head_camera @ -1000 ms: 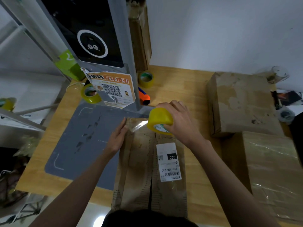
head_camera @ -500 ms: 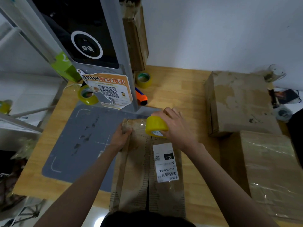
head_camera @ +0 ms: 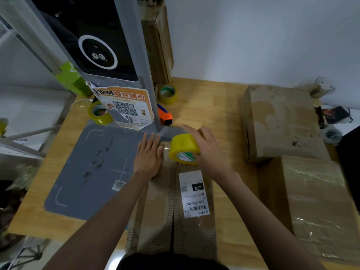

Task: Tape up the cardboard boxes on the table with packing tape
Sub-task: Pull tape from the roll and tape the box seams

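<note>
Right grip (head_camera: 209, 152) wraps tape roll (head_camera: 184, 149) — left hand (head_camera: 149, 155) flat beside it.

Dim, bluish indoor light, soft and grainy throughout. The wide lens bends the edges. Motion blur smears the right hand (head_camera: 209, 151). Glare glints on the taped box (head_camera: 319, 207) at right.

Left hand (head_camera: 148, 159) flat on the far end of the long brown box (head_camera: 171, 211), fingers (head_camera: 151, 141) straight. Right hand (head_camera: 209, 152) wrapped around the yellow tape roll (head_camera: 182, 147), just right of those fingers, at the box's far end. White label (head_camera: 193, 193) nearer than the fingers. Two more boxes (head_camera: 280, 121) well right of the fingers on the table (head_camera: 210, 106). Orange tool (head_camera: 164, 116) just past the fingertips.
</note>
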Demonstrator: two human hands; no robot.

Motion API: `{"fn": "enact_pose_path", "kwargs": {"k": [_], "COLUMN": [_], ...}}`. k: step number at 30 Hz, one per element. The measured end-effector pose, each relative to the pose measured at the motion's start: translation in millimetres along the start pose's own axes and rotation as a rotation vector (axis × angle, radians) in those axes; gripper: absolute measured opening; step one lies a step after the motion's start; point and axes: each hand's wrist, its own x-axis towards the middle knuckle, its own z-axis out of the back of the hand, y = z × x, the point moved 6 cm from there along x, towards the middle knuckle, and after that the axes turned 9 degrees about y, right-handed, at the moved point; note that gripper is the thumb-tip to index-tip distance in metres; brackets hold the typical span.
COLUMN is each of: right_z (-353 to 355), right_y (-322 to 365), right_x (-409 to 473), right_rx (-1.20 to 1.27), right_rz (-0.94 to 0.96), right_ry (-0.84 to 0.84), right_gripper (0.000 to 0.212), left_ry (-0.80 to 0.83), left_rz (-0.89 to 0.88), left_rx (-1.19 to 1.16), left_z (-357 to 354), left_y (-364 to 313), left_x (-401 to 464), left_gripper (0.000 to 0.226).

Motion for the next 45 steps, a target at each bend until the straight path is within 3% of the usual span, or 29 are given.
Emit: {"fn": "enact_pose_path", "kwargs": {"k": [3,6,9,12,17,23,34,42,45], "right_z": [1.1,11.5,39.3,69.8,54.8,28.5,0.5,-35.5,-40.3], "right_y": [-31.0,-36.3,-33.7,-43.9,-86.7,-109.9,-135.6,-166.3,-170.4], "right_x": [-4.7,-9.1,-23.4,-42.4,-61.4,-74.0,-72.0,-79.6,-82.6], "right_rx": [0.15,0.206,0.178,-0.07,-0.167,-0.135,-0.002,0.32,0.382], "right_rz": [-0.192,-0.18,-0.094,-0.023,-0.086,-0.16,-0.255,-0.539,-0.555], "right_ry": [-0.018,-0.096,-0.235,-0.366,-0.355,-0.314,-0.309,-0.35,-0.381], "right_gripper": [0.067,0.049,0.054,0.062,0.056,0.062,0.061,0.068,0.07], "left_ry": [-0.004,-0.017,-0.01,-0.002,-0.011,-0.025,-0.033,0.044,0.051], "left_rz": [0.04,0.05,0.052,0.063,0.057,0.06,0.061,0.049,-0.066], "left_rx": [-0.003,-0.027,-0.047,-0.051,-0.051,-0.051,-0.001,0.11,0.088], "left_z": [-1.2,-0.6,0.6,-0.1,-0.3,1.6,1.6,0.9,7.1], "left_y": [3.2,-1.2,-0.3,-1.0,-3.3,-3.9,-2.0,-13.9,-60.2], "left_x": [-3.1,-5.1,-5.9,-6.2,-5.7,-6.3,-5.2,8.7,24.0], "left_gripper": [0.063,0.053,0.046,0.044,0.048,0.036,0.051,0.046,0.055]}}
